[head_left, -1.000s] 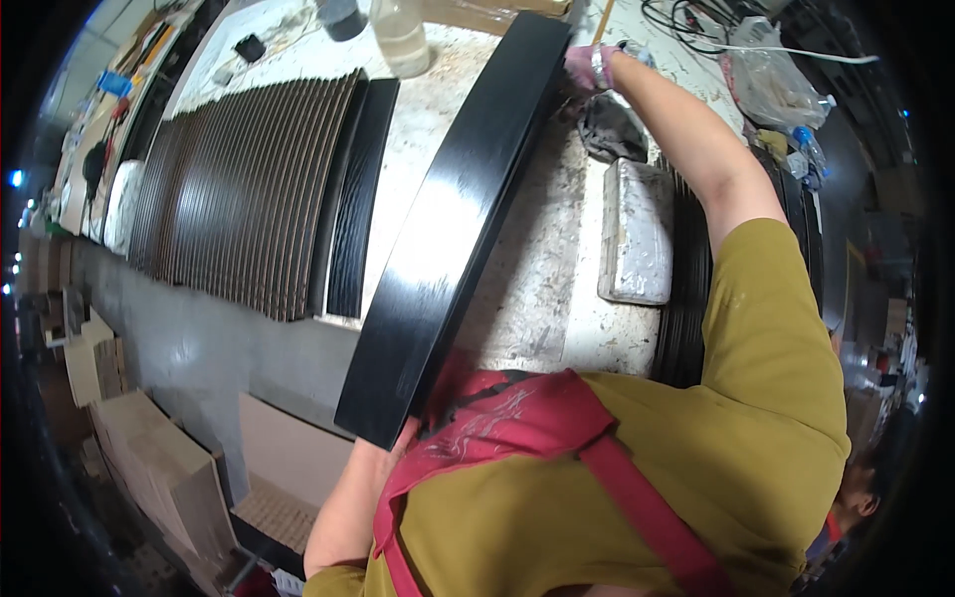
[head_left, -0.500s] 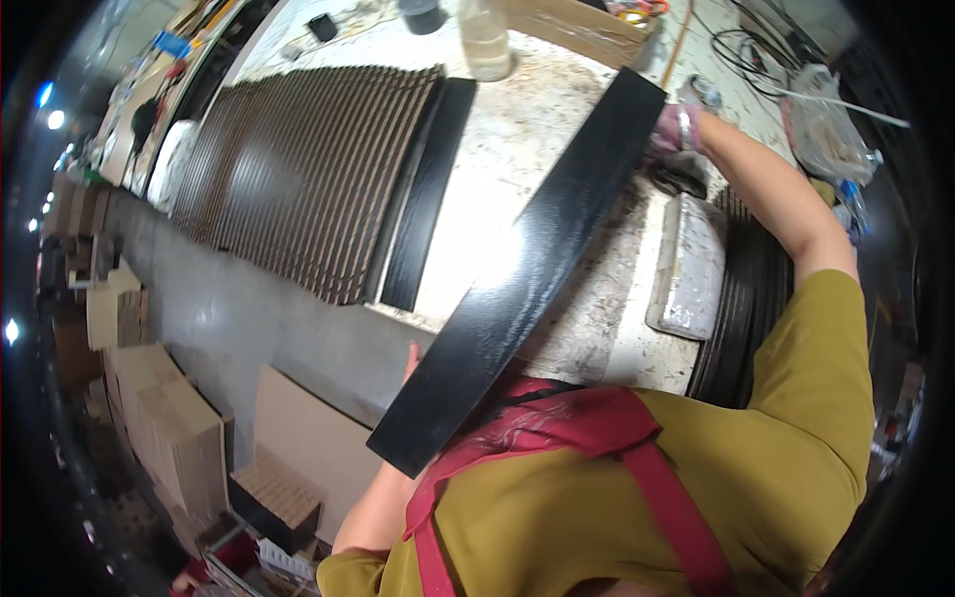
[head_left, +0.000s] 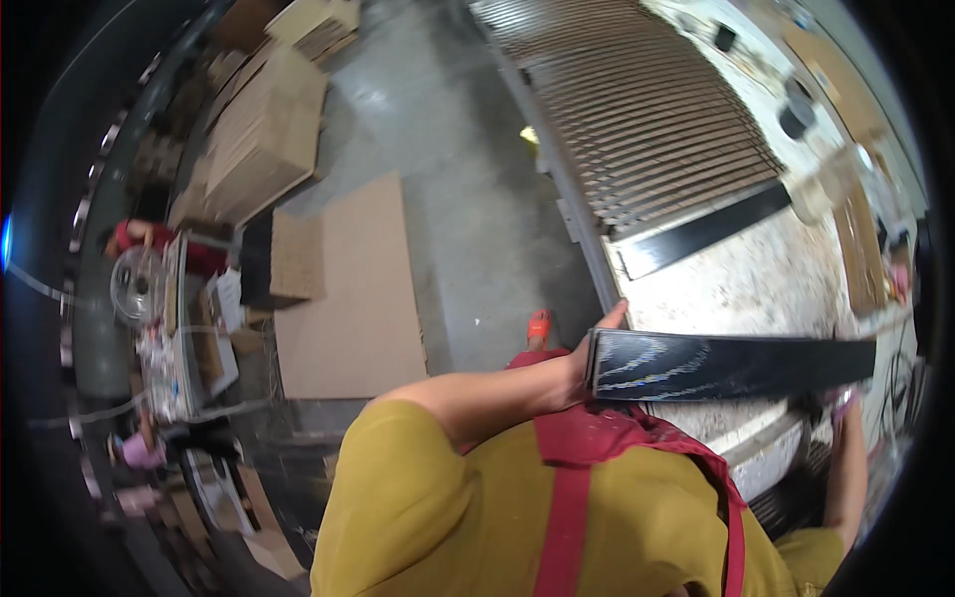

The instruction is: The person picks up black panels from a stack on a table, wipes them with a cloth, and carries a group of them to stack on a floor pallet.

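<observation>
A long, glossy black board (head_left: pixel 731 366) is held up in front of my body, over the near part of the work table. My left hand (head_left: pixel 581 370) grips its left end, one finger sticking up past the edge. Around the far right end is my right hand (head_left: pixel 844 398), in a pinkish glove and mostly hidden by the board. On the table (head_left: pixel 686 308) beyond lies a second black board (head_left: pixel 711 229). It rests beside a long row of overlapping dark boards (head_left: pixel 647 109) with brown edges.
A clear bottle (head_left: pixel 831 184), a dark cup (head_left: pixel 796 117) and a cardboard box (head_left: pixel 860 254) stand along the table's far side. Left on the floor are a flat cardboard sheet (head_left: pixel 353 298), a dark stack with a brown top (head_left: pixel 296 257) and cardboard boxes (head_left: pixel 264 134). People work farther left.
The view has swung left, showing more floor. The held board now lies nearly level across the view, and my left hand shows at its end. Both hands keep hold of it.
</observation>
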Demonstrator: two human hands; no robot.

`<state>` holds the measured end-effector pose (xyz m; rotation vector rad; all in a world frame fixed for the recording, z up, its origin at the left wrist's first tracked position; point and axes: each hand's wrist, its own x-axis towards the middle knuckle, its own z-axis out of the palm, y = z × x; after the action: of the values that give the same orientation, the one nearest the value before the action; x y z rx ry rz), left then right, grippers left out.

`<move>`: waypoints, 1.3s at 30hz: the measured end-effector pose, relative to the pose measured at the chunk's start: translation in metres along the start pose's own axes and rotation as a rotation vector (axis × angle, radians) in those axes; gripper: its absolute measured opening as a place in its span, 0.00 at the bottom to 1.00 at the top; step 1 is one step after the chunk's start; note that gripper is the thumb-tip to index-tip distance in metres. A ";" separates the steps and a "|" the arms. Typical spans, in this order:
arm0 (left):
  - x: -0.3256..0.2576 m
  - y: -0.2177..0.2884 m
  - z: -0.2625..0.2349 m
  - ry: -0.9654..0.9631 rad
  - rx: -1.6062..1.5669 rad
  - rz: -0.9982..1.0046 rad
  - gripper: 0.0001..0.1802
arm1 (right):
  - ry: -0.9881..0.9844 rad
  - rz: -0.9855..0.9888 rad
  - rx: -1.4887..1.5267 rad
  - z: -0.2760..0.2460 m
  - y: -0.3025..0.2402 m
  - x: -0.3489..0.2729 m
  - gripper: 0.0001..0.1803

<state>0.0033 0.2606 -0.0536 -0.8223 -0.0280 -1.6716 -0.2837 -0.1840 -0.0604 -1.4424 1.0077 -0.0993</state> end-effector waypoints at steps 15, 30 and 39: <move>-0.042 -0.004 0.060 1.007 0.459 0.193 0.47 | 0.044 0.046 0.165 0.040 -0.004 -0.009 0.18; -0.036 -0.025 0.088 1.396 0.746 0.311 0.43 | 0.005 0.049 0.159 0.038 -0.007 -0.027 0.21; -0.122 -0.068 0.138 1.415 0.677 0.551 0.42 | -0.113 0.022 0.099 0.137 -0.042 -0.049 0.23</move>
<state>0.0175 0.4450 0.0134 0.8731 0.5295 -1.2474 -0.2079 -0.0576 -0.0257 -1.3318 0.9137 -0.0498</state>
